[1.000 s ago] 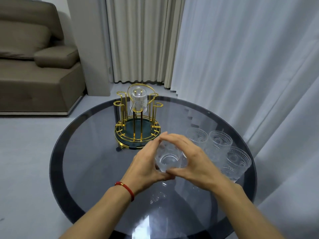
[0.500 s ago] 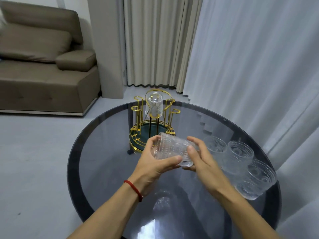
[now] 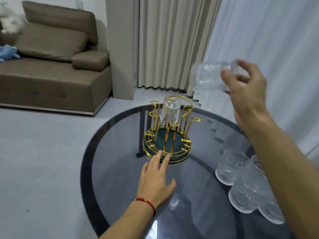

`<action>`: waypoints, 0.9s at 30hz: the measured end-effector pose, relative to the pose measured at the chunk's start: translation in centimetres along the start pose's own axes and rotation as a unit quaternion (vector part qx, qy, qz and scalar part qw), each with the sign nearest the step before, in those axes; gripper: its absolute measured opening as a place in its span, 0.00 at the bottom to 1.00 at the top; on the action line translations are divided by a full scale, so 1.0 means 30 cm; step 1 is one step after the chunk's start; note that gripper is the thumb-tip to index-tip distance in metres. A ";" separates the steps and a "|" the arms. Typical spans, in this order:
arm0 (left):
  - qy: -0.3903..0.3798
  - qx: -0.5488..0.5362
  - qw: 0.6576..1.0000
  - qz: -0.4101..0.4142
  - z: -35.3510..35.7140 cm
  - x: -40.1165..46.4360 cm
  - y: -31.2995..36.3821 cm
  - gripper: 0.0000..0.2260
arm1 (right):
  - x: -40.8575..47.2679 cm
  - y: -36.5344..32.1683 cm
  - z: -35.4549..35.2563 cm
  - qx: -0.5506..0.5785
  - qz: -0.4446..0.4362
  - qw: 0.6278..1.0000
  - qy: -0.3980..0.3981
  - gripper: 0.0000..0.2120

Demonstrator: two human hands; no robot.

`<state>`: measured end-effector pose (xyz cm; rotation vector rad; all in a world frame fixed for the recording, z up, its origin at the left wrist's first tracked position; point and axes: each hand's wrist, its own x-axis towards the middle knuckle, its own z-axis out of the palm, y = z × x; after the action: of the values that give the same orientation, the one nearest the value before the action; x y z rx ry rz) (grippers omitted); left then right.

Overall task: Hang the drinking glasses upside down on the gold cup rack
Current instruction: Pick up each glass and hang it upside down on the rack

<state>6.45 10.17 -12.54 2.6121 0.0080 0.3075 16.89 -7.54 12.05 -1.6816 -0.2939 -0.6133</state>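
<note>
Since 0.5 s ago, right hand alone lifts the ribbed glass, gripping it; left hand, fingers spread empty, reaches the gold cup rack, likely steadying it.

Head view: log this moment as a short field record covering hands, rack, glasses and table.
left hand: open, fingertips at the base rim of the gold cup rack
right hand: raised, gripping a blurred glass lying roughly sideways, above and right of the rack
rack load: one ribbed glass hanging upside down on a rear peg; the other visible pegs bare
waiting glasses: cluster at the table's right edge, partly hidden by the right arm
table: round dark glass top
</note>
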 end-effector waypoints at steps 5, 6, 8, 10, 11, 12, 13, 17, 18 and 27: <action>0.009 0.025 1.000 -0.001 0.011 0.008 -0.010 0.34 | 0.153 -0.060 0.296 -0.117 -0.029 0.974 -0.191 0.29; 0.008 0.029 1.000 0.000 0.012 0.008 -0.012 0.34 | 0.159 -0.060 0.346 -0.145 -0.036 0.964 -0.219 0.30; 0.013 0.030 0.999 0.000 0.014 0.009 -0.010 0.35 | 0.165 -0.052 0.425 -0.195 -0.055 0.944 -0.262 0.30; 0.017 0.027 0.999 0.004 0.015 0.009 -0.008 0.35 | 0.172 -0.037 0.470 -0.238 -0.069 0.924 -0.290 0.30; 0.020 0.026 0.999 0.005 0.016 0.008 -0.007 0.35 | 0.175 -0.030 0.484 -0.257 -0.073 0.915 -0.303 0.30; 0.022 0.027 0.999 0.006 0.017 0.006 -0.008 0.35 | 0.177 -0.023 0.495 -0.272 -0.075 0.906 -0.317 0.30; 0.023 0.027 0.999 0.005 0.018 0.007 -0.008 0.35 | 0.178 -0.014 0.504 -0.284 -0.076 0.897 -0.331 0.31; 0.030 0.020 0.999 -0.003 0.028 0.009 -0.005 0.34 | 0.174 0.027 0.536 -0.317 -0.066 0.871 -0.368 0.30; 0.030 0.021 0.999 -0.005 0.030 0.010 -0.005 0.34 | 0.172 0.039 0.543 -0.325 -0.061 0.865 -0.378 0.30; 0.043 0.023 0.999 -0.009 0.045 0.008 -0.004 0.34 | 0.140 0.127 0.594 -0.445 -0.098 0.759 -0.465 0.31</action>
<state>6.99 9.64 -13.70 2.6413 0.0693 0.4164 26.44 8.33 9.42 -2.8481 -1.0193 0.0618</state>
